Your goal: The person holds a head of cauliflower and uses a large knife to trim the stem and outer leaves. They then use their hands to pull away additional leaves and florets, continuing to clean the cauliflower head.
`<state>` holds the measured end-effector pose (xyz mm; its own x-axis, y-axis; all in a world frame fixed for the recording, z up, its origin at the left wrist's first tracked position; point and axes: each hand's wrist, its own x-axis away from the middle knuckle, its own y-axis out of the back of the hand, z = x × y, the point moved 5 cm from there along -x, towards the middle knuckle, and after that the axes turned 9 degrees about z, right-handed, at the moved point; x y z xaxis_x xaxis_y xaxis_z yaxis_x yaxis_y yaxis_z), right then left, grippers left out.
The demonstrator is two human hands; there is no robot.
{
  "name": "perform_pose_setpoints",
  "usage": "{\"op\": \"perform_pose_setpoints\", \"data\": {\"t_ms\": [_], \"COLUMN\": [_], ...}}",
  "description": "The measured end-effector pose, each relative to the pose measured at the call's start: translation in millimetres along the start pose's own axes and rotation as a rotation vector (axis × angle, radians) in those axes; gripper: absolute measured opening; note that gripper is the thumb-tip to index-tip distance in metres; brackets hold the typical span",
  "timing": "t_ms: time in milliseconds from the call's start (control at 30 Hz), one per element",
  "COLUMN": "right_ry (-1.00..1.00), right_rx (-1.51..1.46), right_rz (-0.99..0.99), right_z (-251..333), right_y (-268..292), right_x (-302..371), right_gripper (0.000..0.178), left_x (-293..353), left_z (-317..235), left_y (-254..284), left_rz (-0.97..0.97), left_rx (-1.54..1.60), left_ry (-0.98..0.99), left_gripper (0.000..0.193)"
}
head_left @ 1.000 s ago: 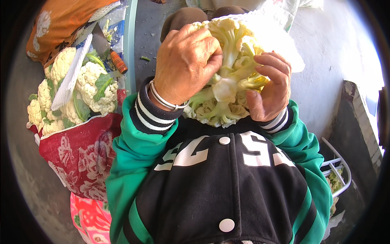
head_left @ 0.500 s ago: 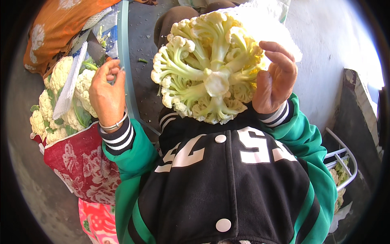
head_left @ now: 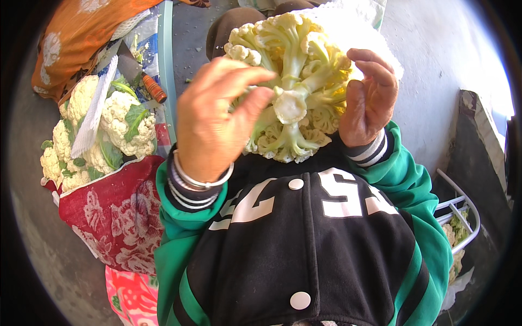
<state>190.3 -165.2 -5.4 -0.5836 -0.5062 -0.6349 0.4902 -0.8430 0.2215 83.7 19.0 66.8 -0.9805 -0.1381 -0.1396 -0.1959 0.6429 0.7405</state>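
A big cauliflower [head_left: 291, 127], its cut stem facing up at me, rests over my lap. My right hand [head_left: 370, 100] curls around its right edge, thumb on the near side and fingers bent at the rim. In front of its left half is my left hand [head_left: 217, 117], thumb and fingers apart with nothing between them. It wears a silver bangle [head_left: 201, 182] and covers some florets; whether its fingertips touch them I cannot tell. A knife [head_left: 154, 88] with an orange-brown handle lies at the left, beyond that hand.
Several cauliflowers [head_left: 128, 122] with green leaves fill a red flowered cloth bag [head_left: 117, 212] at my left. An orange cloth [head_left: 89, 38] lies farther off. To the right stand a white metal frame [head_left: 470, 217] and a dark slab [head_left: 467, 141]. White plastic [head_left: 375, 32] lies behind the held cauliflower.
My left hand has moved right, from beside the knife to in front of the cauliflower, leaving the knife handle in sight. My right hand and the cauliflower have barely moved.
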Motion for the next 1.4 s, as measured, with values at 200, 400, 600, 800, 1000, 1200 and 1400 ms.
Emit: {"op": "perform_pose_setpoints", "data": {"t_ms": [200, 400, 600, 800, 1000, 1200, 1400], "right_ry": [-0.029, -0.042, -0.141, -0.255, -0.669, -0.655, -0.888], "right_rx": [-0.006, -0.028, 0.161, 0.413, 0.509, 0.575, 0.321], "right_rz": [-0.014, -0.029, -0.029, 0.078, 0.309, 0.411, 0.419], "right_z": [2, 1, 9, 20, 33, 31, 18], "right_y": [3, 5, 16, 17, 4, -6, -7], "right_x": [0, 1, -3, -12, -10, -10, -7], "right_gripper": [0.028, 0.027, 0.023, 0.013, 0.014, 0.016, 0.022], "left_x": [-16, -20, -13, -9, -6, -1, 1], "left_z": [-15, -21, -20, -8, -7, -6, -8], "left_y": [-25, -24, -33, -31, -34, -37, -36], "left_rz": [0.08, 0.123, 0.095, 0.048, 0.028, -0.002, 0.011], "left_rx": [-0.039, -0.037, -0.112, -0.048, -0.017, -0.009, -0.02], "left_ry": [-0.015, 0.03, -0.021, 0.043, 0.015, -0.015, -0.018], "left_gripper": [0.012, 0.019, 0.048, 0.042, 0.041, 0.041, 0.039]}}
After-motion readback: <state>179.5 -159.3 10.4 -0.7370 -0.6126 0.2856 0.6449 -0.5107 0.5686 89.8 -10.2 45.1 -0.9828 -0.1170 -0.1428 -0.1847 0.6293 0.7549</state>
